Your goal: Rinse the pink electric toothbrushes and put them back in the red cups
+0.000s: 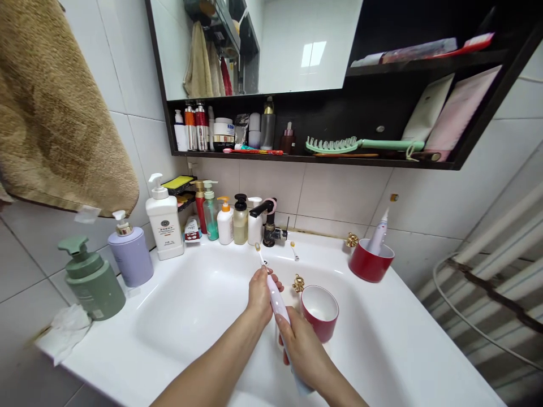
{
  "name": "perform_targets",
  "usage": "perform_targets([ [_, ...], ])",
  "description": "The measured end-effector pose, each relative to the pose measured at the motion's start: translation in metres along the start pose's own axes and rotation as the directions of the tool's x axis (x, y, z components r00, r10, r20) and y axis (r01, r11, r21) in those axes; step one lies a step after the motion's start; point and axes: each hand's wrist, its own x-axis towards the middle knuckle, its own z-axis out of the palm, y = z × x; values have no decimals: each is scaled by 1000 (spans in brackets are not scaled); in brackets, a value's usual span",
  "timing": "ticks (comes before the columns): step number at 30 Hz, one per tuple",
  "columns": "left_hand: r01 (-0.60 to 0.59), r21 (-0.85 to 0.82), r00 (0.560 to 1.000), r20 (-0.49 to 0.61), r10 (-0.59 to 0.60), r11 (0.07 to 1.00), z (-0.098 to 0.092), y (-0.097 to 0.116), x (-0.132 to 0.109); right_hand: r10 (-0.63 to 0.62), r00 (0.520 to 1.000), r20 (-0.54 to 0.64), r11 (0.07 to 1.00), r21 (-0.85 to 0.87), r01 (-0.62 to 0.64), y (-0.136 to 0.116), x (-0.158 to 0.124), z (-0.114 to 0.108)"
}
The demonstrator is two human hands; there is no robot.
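Over the basin, both hands are on a pale pink electric toothbrush [276,299], tilted with its brush head pointing toward the faucet. My left hand [258,295] is closed around its upper end, at the base of the brush head. Lower down, the handle is wrapped by my right hand [304,345], whose fingers are partly hidden. Just right of the hands, a red cup [323,330] with a white inside stands in the sink [190,316], with a gold ornament [298,283] beside it. A loose brush head [294,252] lies on the ledge right of the black faucet [268,223].
A second red cup [370,263] on the right rim holds another electric toothbrush [379,233]. Several pump bottles line the back and left, including a green one [94,282] and a purple one [132,257]. A dark shelf [297,161] with toiletries overhangs the back.
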Motion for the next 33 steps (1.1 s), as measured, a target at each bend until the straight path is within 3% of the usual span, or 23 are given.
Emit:
perform_targets([
  [16,24,22,998,57,-25,999,-1,-2,1,15,1000,11,998,-57,-14,-1,-1,0],
  [20,-11,104,999,53,6,995,4,1,5,19,1000,-4,999,-42,-19,-2,-1,-3],
  [24,-34,228,998,61,21,973,21,17,21,28,1000,4,1000,12,-28,-9,-5,-16],
  [27,-2,380,991,125,-49,925,42,20,35,3,999,-42,994,106,2,-17,-9,-34],
  [30,27,551,980,149,-131,834,64,2,44,-29,976,-218,974,212,77,-22,-10,-56],
  [33,47,701,981,101,-165,712,82,-23,55,18,943,-332,955,284,82,-23,-8,-70],
])
